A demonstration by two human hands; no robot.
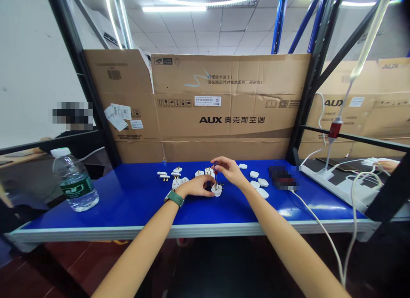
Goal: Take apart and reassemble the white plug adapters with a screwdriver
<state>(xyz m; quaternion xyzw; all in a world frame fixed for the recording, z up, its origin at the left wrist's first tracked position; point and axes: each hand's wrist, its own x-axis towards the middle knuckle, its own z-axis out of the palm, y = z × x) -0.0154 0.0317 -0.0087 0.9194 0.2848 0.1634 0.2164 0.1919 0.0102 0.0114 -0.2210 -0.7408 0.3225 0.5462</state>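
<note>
White plug (217, 191), likely light and stiff, best held by its rim: left hand (197, 186) pinches it, right hand (229, 169) grips screwdriver (216, 171).

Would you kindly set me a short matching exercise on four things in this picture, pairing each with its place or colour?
Things:
1. bottle
2. screwdriver
3. watch strap
4. tabletop

Places and colours:
A. in the right hand
B. blue
C. around the left wrist
D. upright near the table's left end

Right pairs: 1-D, 2-A, 3-C, 4-B.
</note>
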